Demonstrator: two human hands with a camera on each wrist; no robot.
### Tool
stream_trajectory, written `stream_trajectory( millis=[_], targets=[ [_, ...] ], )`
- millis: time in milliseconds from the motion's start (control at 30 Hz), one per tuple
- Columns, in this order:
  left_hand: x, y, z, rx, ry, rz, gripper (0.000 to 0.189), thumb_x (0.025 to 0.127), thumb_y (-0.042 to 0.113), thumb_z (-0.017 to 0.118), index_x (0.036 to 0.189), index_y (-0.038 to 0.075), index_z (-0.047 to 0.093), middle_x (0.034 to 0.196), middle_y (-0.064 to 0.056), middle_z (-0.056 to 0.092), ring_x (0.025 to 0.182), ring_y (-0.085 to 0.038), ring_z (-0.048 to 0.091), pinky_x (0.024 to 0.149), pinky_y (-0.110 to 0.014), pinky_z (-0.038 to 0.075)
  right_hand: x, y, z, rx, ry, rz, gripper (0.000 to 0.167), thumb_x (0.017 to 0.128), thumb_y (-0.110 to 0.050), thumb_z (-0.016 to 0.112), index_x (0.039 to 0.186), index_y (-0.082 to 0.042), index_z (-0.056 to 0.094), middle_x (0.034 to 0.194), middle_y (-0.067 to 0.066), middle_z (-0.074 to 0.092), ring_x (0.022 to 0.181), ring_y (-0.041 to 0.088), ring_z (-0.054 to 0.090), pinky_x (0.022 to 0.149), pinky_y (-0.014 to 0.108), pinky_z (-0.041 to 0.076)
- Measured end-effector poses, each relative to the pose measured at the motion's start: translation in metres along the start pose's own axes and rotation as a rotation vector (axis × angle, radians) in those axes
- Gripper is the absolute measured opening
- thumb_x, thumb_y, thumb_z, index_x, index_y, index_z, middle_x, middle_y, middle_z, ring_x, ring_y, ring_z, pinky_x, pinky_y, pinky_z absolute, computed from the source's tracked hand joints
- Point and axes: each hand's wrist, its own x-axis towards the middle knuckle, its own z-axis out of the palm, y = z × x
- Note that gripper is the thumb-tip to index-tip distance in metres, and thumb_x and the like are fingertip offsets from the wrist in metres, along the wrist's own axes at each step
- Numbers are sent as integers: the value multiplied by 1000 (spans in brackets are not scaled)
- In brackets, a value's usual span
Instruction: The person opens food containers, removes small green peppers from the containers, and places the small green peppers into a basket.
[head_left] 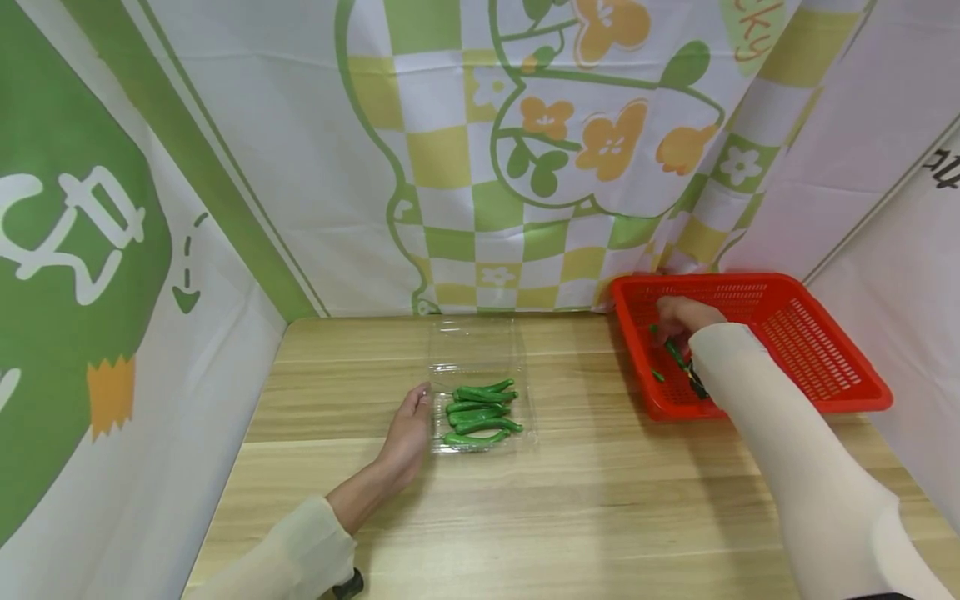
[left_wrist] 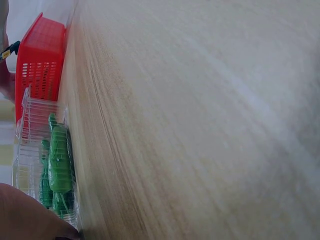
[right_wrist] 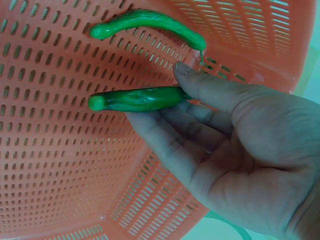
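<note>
My right hand (right_wrist: 240,135) holds a green chili pepper (right_wrist: 142,99) between thumb and fingers, inside the red basket (head_left: 648,392). Another, curved chili pepper (right_wrist: 150,22) lies on the basket's perforated floor beside it. On the table, a hinged clear plastic box (head_left: 472,342) stands with its lid folded back. Several green chili peppers (head_left: 480,417) lie side by side in its near half. Against the box's left side rests my left hand (head_left: 405,437), its fingers looking fairly straight. Only part of that hand (left_wrist: 30,217) shows in the left wrist view.
The wooden table (head_left: 480,517) runs back to a patterned curtain (head_left: 450,167). White and green cloth walls (head_left: 165,400) stand at both sides. The basket sits at the back right, a stretch of tabletop between it and the box.
</note>
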Motion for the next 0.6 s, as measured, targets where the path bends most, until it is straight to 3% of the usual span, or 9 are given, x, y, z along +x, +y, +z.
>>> stream_trajectory(
  millis=[133,367,600],
  targets=[
    [-1,0,0,-8,-8,0,55,117,15,22,167,-4,9,175,-26,1,162,-44,-3,133,-59,1,1,-3,0,-3,-21,6,36,98,-2,70,124,11,48,93,18,63,57,19,65,54,28,59],
    [-1,0,0,-8,-7,0,55,117,15,23,166,-4,8,176,-25,0,162,-44,-4,133,-58,1,2,-8,-1,-52,-12,-1,19,97,0,69,106,6,54,84,16,65,58,19,66,55,27,59],
    [-1,0,-1,-8,-6,-1,55,116,14,22,166,-5,8,175,-26,1,162,-44,-3,133,-58,1,-4,-5,3,61,-17,-14,39,97,-3,69,126,9,45,102,22,62,63,25,67,54,28,59]
  ],
)
